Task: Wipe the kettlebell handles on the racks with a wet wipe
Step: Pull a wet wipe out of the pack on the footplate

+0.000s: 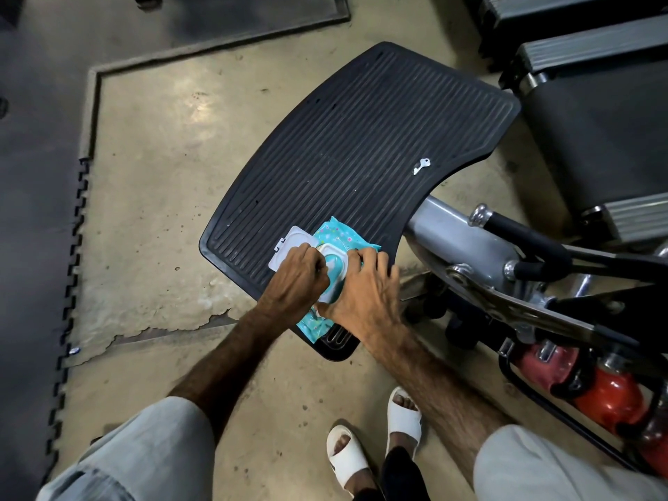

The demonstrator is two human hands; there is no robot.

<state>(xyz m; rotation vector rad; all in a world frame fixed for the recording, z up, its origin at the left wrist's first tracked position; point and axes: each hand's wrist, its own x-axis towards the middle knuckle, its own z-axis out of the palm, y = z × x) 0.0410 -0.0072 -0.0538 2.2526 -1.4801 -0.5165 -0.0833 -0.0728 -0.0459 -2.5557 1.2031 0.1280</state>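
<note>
Turquoise plastic marks the wet-wipe pack (336,273) lying low and centre in the frame on a ribbed black rubber footplate (361,157) of a gym machine, its white flip lid (291,247) swung open. A person's left hand (294,280) pinches at the dispenser opening with curled fingers, while the right hand (361,291) presses down on the pack, fingers spread flat. No kettlebells or racks are in sight. A small key (422,166) lies well apart on the footplate. The pack overhangs the plate's lower edge, so a sharp tug could likely slide it onto the concrete floor (155,175) or drag out several wipes together.
</note>
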